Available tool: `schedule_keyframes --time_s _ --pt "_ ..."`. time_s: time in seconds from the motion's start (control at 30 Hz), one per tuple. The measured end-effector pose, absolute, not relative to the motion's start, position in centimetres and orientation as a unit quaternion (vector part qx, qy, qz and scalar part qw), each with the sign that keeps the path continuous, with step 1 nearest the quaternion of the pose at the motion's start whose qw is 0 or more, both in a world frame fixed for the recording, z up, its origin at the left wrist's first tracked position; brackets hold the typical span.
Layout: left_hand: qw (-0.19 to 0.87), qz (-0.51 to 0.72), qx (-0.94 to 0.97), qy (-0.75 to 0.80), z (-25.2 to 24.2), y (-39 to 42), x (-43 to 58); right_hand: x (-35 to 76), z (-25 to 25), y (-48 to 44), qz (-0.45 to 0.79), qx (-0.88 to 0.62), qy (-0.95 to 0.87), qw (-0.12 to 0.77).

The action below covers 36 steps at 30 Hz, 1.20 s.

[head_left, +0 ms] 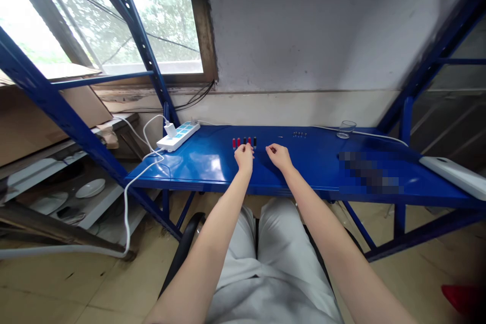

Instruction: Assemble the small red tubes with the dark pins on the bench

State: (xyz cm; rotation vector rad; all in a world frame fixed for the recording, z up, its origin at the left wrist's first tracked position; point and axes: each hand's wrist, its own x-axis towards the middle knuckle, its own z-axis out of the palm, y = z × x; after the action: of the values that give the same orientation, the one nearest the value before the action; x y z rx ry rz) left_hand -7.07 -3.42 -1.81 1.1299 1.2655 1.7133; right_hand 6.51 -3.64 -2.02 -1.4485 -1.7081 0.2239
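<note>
A row of small red and black plug-like pieces stands on the blue table [197, 159]. At its left end is a red piece [234, 142], and at its right end a black piece [254, 141]. My left hand [245, 157] is at the near side of this row with its fingers closed together, covering the lower parts of some pieces. Whatever is in those fingers is hidden. To the right, my right hand [280, 156] hovers low over the table, fingertips pinched. Anything between them is too small to make out.
Several tiny metal parts [299, 134] lie in a row toward the back, with one small piece [280, 136] to their left. A power strip [179, 135] sits at the back left. A clear glass [346, 129] and a white device [453, 174] are on the right.
</note>
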Motion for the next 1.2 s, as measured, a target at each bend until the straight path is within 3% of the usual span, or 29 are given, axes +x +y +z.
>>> schedule_keyframes --time_s 0.47,1.0,1.2 --pt "0.365 0.698 0.372 0.492 -1.2 -3.5 -7.4 3.3 -0.4 -0.4 0.075 -0.661 -0.703 0.252" --pt "0.376 0.684 0.390 0.489 -1.4 -3.3 -7.3 2.0 -0.7 0.4 0.054 -0.679 -0.668 0.299" --pt "0.356 0.671 0.479 0.441 -1.1 -3.9 -6.8 3.4 -0.1 -2.1 -0.058 -0.610 -0.725 0.314"
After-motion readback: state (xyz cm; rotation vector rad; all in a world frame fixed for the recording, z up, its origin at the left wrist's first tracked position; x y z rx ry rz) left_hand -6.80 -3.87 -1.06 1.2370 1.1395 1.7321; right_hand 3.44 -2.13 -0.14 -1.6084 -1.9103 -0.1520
